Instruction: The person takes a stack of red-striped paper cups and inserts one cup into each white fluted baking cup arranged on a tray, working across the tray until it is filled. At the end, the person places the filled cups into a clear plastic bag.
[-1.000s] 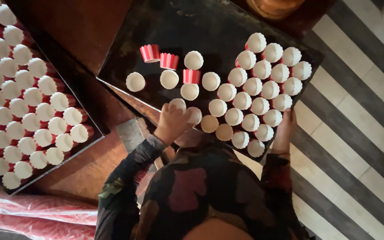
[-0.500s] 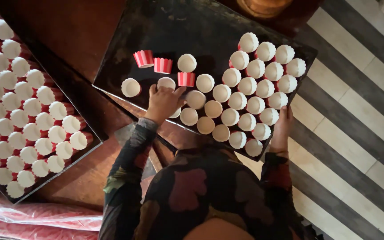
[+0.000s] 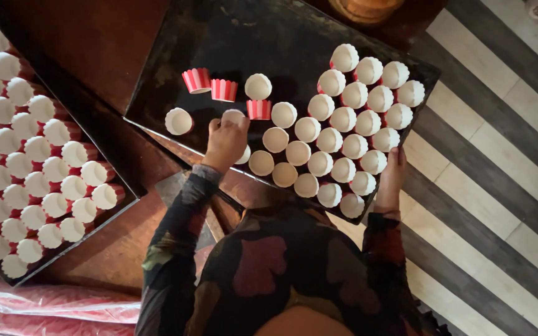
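Cups fill most of what we see from the head camera, the only view we have. Our left hand (image 3: 225, 142) reaches onto the dark baking tray (image 3: 231, 37), its fingers curled together around a white-lined paper cup (image 3: 234, 116) at the near-left edge of the group; the knuckles hide the grip, yet we judge the hand to be closed on that cup. Our right hand (image 3: 392, 174) is clamped on the tray's near right edge, thumb under and fingers on the rim, holding nothing else.

On the tray, the right half is packed with upright cups (image 3: 356, 121) in close diagonal rows, touching one another. Toward the left the rows thin out: a lone cup (image 3: 179, 121) stands apart near the left edge, and three red-striped cups (image 3: 197, 80) lie tipped on their sides just beyond our left hand. The far left portion of the tray is bare dark metal.

To our left, a second tray (image 3: 104, 239) on the wooden table (image 3: 88, 37) is covered edge to edge with cups in tidy rows. Pink plastic wrap (image 3: 26, 305) lies at the lower left, and a striped floor (image 3: 487, 186) runs along the right.

We judge the work roughly half done on the nearer tray: one tray complete, this one filled on its right side, with the left still to be covered and the tipped cups to be set upright.
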